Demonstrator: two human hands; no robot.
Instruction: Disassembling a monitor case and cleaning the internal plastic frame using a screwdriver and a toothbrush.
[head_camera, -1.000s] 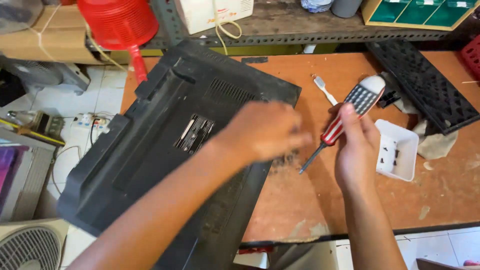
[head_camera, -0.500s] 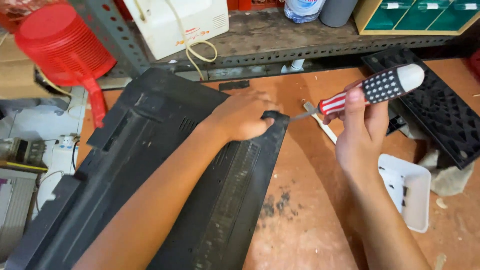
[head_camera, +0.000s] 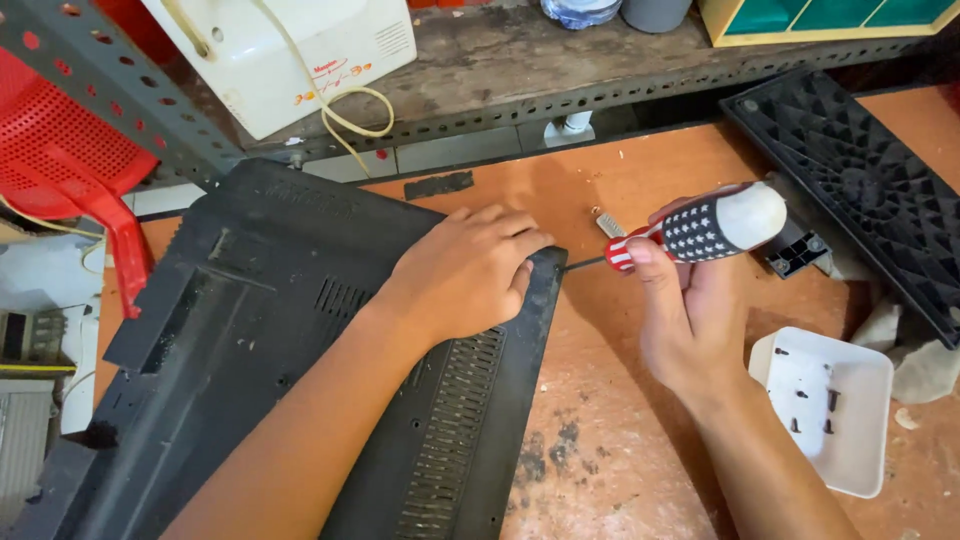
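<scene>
we press our left hand (head_camera: 470, 275), fingers spread and flat, on the far right corner of the large black plastic back cover with vent slots (head_camera: 300, 360), which lies across the left half of the orange-brown wooden workbench (head_camera: 620, 450); the weight seems meant to keep the cover from sliding. our right hand (head_camera: 685, 320) is closed around the red, white and dark star-patterned handle of a screwdriver (head_camera: 700, 230), held level so its thin shaft meets the cover's right edge just beside our left fingertips. a small white plastic tray holding a few dark screws (head_camera: 825, 410) sits near right, within easy reach. a black ribbed plastic panel (head_camera: 860, 190) lies far right, out of the way.
</scene>
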